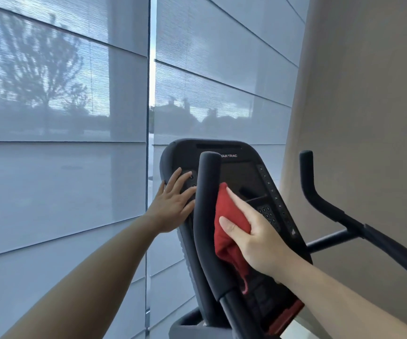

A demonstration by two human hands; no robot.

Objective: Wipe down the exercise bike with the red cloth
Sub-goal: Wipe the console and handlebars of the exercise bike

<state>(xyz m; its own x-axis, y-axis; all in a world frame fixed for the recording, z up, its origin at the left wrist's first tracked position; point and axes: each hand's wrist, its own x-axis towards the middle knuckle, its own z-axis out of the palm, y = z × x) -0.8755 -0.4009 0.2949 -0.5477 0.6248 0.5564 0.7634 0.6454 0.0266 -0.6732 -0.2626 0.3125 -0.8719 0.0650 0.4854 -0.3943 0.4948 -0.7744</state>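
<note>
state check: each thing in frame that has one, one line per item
red cloth: bunched, pressed on the console by the right hand
right hand: gripping the cloth, index finger extended
left hand: open, flat against the console's left edge, empty
console: screen dark, tilted back
near handlebar: upright in front of the console, unheld
far handlebar: unheld
window blinds: lowered

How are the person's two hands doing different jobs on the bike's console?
The right hand grips the red cloth and presses it against the console; the left hand holds nothing. The right hand's fingers curl around the fabric, while the left lies flat with fingers spread, at the console's left edge. Both touch the console.
</note>
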